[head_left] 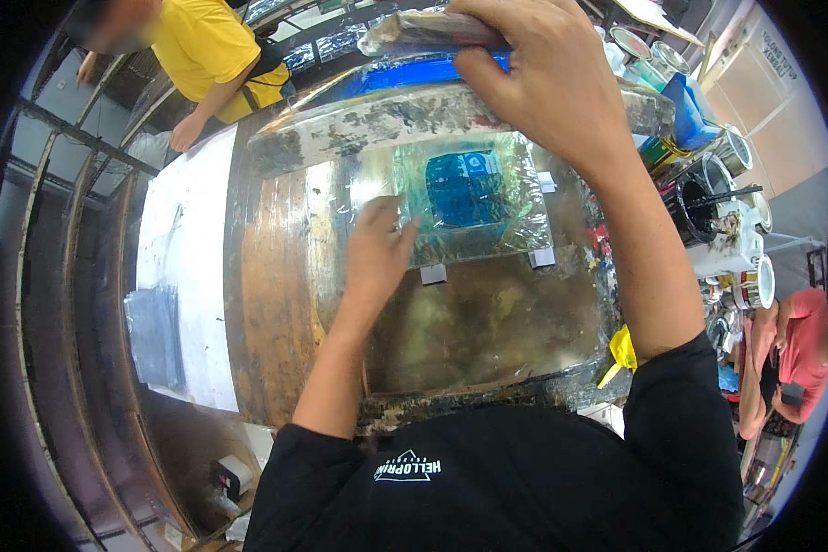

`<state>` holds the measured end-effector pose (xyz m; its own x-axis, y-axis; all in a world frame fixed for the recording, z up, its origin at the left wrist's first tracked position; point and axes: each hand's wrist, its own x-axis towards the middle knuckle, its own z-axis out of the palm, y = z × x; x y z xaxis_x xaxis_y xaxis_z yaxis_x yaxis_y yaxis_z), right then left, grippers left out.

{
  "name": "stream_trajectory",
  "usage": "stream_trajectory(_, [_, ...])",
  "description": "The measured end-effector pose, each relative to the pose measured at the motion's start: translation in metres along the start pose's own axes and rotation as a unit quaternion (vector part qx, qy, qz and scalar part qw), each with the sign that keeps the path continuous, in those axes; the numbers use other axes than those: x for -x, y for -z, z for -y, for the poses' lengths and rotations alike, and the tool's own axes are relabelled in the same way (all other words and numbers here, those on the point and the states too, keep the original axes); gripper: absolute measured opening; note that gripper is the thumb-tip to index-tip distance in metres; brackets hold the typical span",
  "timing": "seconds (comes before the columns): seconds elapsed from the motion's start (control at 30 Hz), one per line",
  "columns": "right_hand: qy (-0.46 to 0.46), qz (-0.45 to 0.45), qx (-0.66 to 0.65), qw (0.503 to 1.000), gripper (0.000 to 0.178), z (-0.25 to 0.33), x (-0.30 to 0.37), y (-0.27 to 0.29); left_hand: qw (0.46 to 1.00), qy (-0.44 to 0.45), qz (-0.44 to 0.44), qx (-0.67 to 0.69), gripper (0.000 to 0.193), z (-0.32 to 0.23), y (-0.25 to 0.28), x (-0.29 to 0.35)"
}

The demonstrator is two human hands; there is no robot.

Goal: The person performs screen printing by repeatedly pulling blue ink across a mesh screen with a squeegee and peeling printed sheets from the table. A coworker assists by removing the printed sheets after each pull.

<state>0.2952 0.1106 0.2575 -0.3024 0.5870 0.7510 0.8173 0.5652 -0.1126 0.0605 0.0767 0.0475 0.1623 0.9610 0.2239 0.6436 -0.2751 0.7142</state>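
The clear plastic sheet [474,191] lies right of the nearer, slack-fingered left hand [378,247], contact uncertain, while the right hand [552,78] grasps a crosswise bar [423,33] beyond.

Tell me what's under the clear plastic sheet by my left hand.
A blue patch shows on the clear plastic sheet or through it; I can't tell which. Whatever lies beneath the patch is covered.

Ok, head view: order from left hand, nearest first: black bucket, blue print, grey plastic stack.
1. Blue print: just forward and right of the left hand.
2. Grey plastic stack: to the left, on the white sheet.
3. Black bucket: far right.
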Motion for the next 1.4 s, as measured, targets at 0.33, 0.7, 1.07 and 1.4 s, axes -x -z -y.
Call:
stream_trajectory(0.33, [0.005,-0.014,-0.013,1.000,0.022,-0.006,-0.007,0.001,0.935,-0.121,0.231,-0.239,0.041,0.016,-0.026,-0.053])
stream_trajectory(0.7, [-0.018,-0.014,-0.042,0.999,0.023,-0.002,-0.009,0.002,0.978,0.144,-0.045,0.145,0.028,0.109,0.058,-0.017])
stream_trajectory(1.07, [-0.005,-0.009,-0.017,1.000,0.023,-0.005,-0.006,0.000,0.980,-0.093,-0.148,-0.100,0.038,0.037,0.046,0.039])
stream_trajectory(1.4, [0.040,-0.050,0.008,0.998,0.027,-0.005,0.033,-0.018,0.876,0.073,-0.131,0.458,0.051,-0.038,0.067,0.007])
